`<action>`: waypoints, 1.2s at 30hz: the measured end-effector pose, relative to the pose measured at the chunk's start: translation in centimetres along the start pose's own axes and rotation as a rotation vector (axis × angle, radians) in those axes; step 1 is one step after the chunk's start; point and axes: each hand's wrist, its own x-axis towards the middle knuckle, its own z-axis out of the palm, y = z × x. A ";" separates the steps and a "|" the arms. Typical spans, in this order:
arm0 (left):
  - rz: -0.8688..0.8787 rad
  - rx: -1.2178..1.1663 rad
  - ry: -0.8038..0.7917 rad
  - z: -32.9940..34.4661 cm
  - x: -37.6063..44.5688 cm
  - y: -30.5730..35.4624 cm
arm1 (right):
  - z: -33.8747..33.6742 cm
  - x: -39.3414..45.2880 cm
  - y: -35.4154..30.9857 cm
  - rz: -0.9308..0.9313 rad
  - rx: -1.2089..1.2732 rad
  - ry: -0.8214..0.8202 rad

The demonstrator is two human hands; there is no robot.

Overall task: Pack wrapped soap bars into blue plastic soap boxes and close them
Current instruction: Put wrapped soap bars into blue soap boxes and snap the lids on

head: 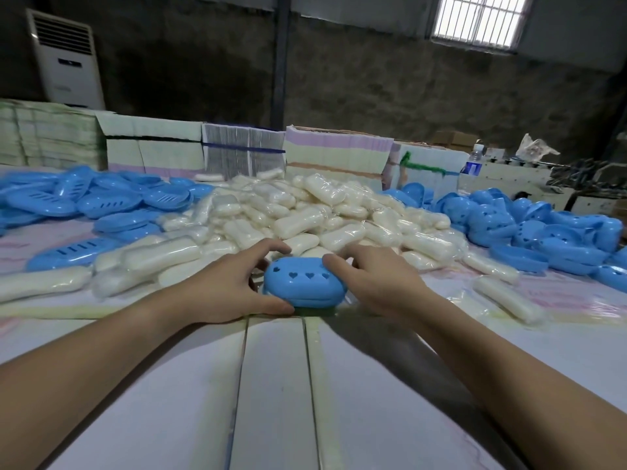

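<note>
While the left hand [234, 286] and right hand [376, 283] clasped the ends of one closed blue soap box [303, 283] on the table [271, 385], the wrapped soap pile [305, 215] and loose box halves [559, 232] showed most packing remained.

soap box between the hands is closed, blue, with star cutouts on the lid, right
Not quite: the head view shows heart cutouts, not stars, on the lid of the soap box. It is blue and closed, held between the left hand and right hand.

Two hands [234, 283], one closed soap box [303, 281], uncountable soap bars [298, 212], one bottle [473, 164].
</note>
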 end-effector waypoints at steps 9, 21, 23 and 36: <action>-0.005 -0.025 0.011 0.0 0.0 -0.1 | -0.4 -0.2 0.1 -0.283 0.058 -0.119; -0.003 -0.026 0.018 0.1 -0.1 -0.1 | 0.0 -0.1 0.2 -0.329 -0.022 -0.163; 0.014 -0.041 0.032 0.1 -0.1 -0.2 | 0.1 0.0 0.0 -0.346 -0.015 -0.172; 0.046 -0.007 0.004 -0.4 0.0 -0.3 | 0.4 -0.5 0.2 -0.456 -0.138 -0.116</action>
